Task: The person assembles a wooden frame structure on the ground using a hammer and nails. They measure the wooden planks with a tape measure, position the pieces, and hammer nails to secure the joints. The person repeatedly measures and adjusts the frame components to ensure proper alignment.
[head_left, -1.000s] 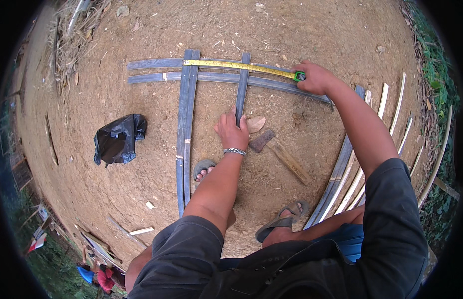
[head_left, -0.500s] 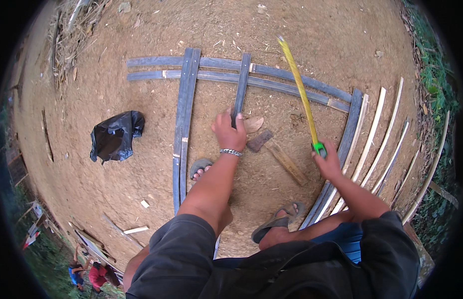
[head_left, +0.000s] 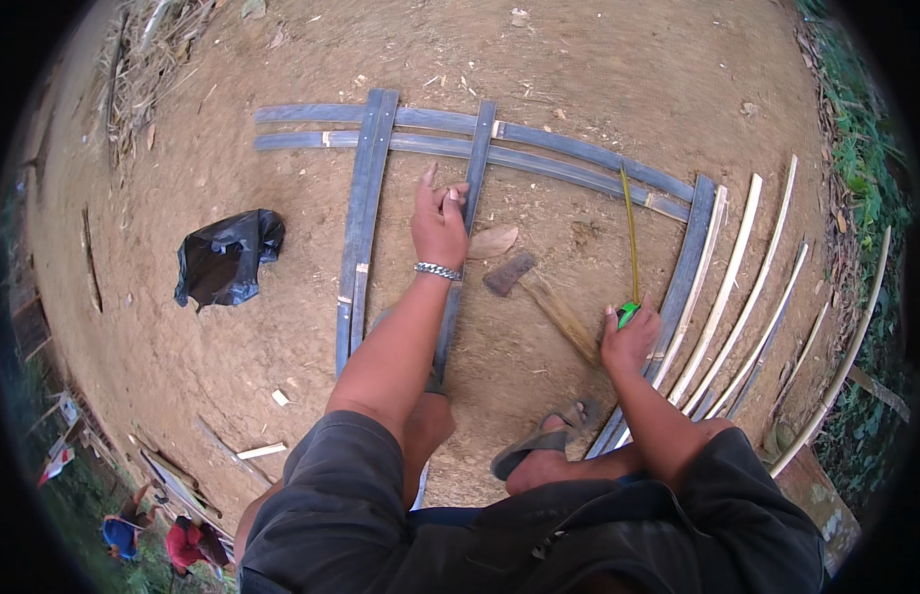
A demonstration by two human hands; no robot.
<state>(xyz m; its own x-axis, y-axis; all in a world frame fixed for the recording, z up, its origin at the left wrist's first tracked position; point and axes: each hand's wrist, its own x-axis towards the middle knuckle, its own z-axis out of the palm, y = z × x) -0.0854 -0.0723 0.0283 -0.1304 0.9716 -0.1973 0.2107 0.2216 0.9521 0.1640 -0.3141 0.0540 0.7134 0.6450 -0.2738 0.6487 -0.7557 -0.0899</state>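
Observation:
My right hand [head_left: 630, 345] grips a tape measure [head_left: 628, 315] with a green case. Its narrow yellow blade stretches away to the far crosswise slats [head_left: 564, 148]. My left hand [head_left: 441, 223] hovers at or lightly touches the left edge of a dark lengthwise slat [head_left: 478, 163]; contact is unclear. Its index finger points out and the other fingers are bent, with no held thing visible. The dark slats lie crossed on the ground as a frame, a doubled slat [head_left: 373, 158] to the left and another dark slat [head_left: 695, 252] along the right. A hatchet [head_left: 559, 317] lies between my hands.
A black plastic bag [head_left: 229, 259] sits on the dirt at left. Several pale strips [head_left: 727, 287] lie side by side at right, near green plants [head_left: 861, 178]. My sandalled foot [head_left: 551, 441] is below the hatchet. Two people [head_left: 183, 543] are at the far lower left.
My left hand has shifted up and left from the middle slat's lower part, its index finger now extended. The tape measure has moved left and down; its blade now reaches the far slats.

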